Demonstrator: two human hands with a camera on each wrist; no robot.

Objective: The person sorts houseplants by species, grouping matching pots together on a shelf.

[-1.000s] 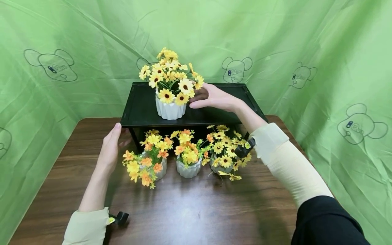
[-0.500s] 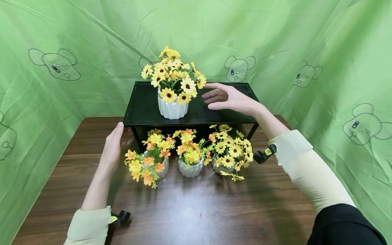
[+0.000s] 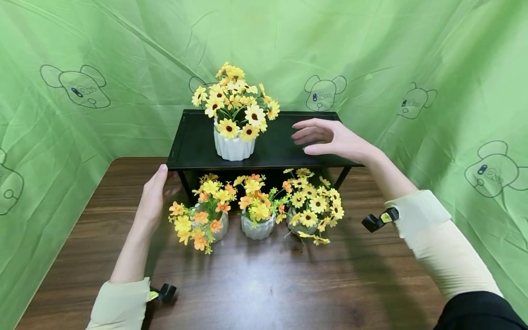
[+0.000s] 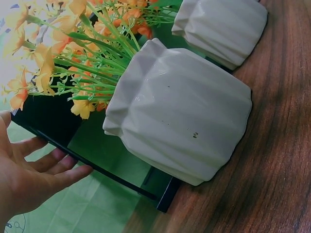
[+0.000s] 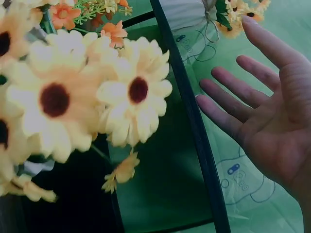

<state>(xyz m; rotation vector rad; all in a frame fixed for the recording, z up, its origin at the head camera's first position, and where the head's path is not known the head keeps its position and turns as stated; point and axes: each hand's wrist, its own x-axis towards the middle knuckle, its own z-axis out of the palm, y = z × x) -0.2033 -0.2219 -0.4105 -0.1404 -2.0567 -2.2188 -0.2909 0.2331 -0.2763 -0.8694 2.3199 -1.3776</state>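
While the white ridged pot (image 3: pixel 235 147) of yellow daisy-like flowers (image 3: pixel 233 101) stays upright on the left part of the black rectangular shelf (image 3: pixel 276 150), the person's right hand (image 3: pixel 338 141), beside the blooms a second ago, is now well apart from them toward the shelf's right end, holding nothing, its fingers loosely extended. The left hand (image 3: pixel 151 197) keeps its thumb at the left front corner, fingers relaxed. Behind, the green cloth backdrop (image 3: pixel 264 36) bears round-eared animal-head outlines (image 3: pixel 323 93) whose small lettering is too blurred to read.
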